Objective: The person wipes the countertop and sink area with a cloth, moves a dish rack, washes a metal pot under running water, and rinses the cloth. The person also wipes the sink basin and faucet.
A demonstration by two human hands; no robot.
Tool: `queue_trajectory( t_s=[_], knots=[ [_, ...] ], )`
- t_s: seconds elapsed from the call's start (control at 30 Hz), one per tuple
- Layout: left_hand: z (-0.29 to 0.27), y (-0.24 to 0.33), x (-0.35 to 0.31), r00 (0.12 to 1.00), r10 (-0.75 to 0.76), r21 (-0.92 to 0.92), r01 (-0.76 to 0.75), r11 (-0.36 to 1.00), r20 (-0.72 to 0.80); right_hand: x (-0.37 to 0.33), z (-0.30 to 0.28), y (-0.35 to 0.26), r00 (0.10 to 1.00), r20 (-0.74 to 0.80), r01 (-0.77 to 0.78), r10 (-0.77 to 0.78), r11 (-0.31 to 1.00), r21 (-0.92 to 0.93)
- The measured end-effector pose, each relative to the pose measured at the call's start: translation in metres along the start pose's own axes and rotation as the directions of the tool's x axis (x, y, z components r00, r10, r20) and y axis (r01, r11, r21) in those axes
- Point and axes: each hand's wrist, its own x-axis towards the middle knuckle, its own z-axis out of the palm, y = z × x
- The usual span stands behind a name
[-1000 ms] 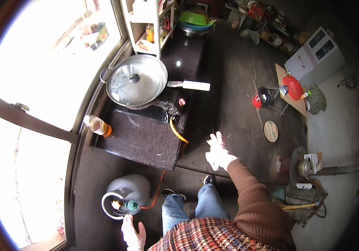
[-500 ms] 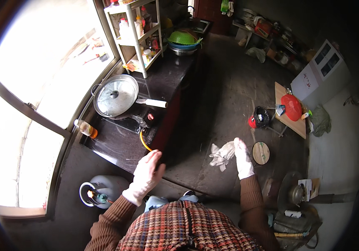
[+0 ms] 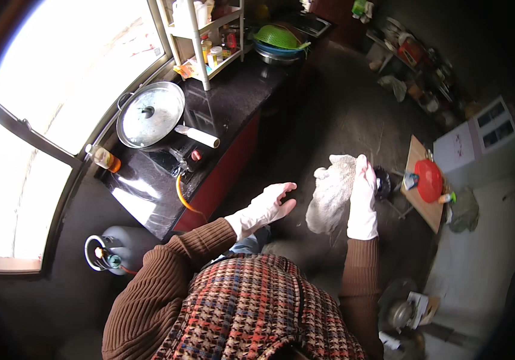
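My left hand (image 3: 263, 210), in a thin white glove, reaches toward the middle with its thumb and fingers apart and holds nothing. Gripped in my right hand (image 3: 363, 201), also white-gloved, is a crumpled off-white cloth (image 3: 332, 195). It spreads out to the left of that hand, and a gap separates it from my left hand. The ends of my right fingers press on the cloth's upper right edge.
To my left, the dark counter (image 3: 233, 102) carries a lidded pan (image 3: 152, 117) on a gas stove, a bottle (image 3: 102, 158) and a white shelf rack (image 3: 200, 36). A gas cylinder (image 3: 128, 246) stands below. A red bowl (image 3: 429, 181) rests on a wooden board (image 3: 416, 159) at the right.
My left hand has moved right, away from the counter edge. My right hand has risen with the cloth, which now looks larger and more spread. The view has shifted.
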Motion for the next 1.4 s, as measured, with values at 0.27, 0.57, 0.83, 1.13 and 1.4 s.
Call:
queue_trajectory(
  t_s=[0.27,0.57,0.83,1.13,1.4],
  knots=[
    [0.044,-0.103,0.194,0.993,-0.118,-0.699,0.102,0.708,0.025,0.164,0.060,0.051,0.999,0.016,-0.040,0.038,0.986,0.162],
    [0.005,-0.105,0.352,0.965,-0.158,-0.847,0.262,0.463,0.211,0.336,0.083,0.065,0.948,0.318,0.001,0.017,0.998,-0.055],
    [-0.054,-0.074,0.405,0.803,-0.506,-0.947,-0.230,0.225,-0.316,0.531,0.085,0.091,0.765,0.627,-0.407,0.146,0.864,0.295],
    [-0.071,-0.061,0.396,0.542,-0.475,-0.704,-0.369,0.607,-0.693,0.547,0.157,0.182,0.494,0.849,-0.367,0.191,0.930,0.005],
    [-0.086,-0.068,0.421,0.691,-0.473,-0.773,-0.201,0.601,-0.547,0.552,0.194,0.178,-0.033,0.812,-0.635,0.583,0.615,-0.468]
  ],
)
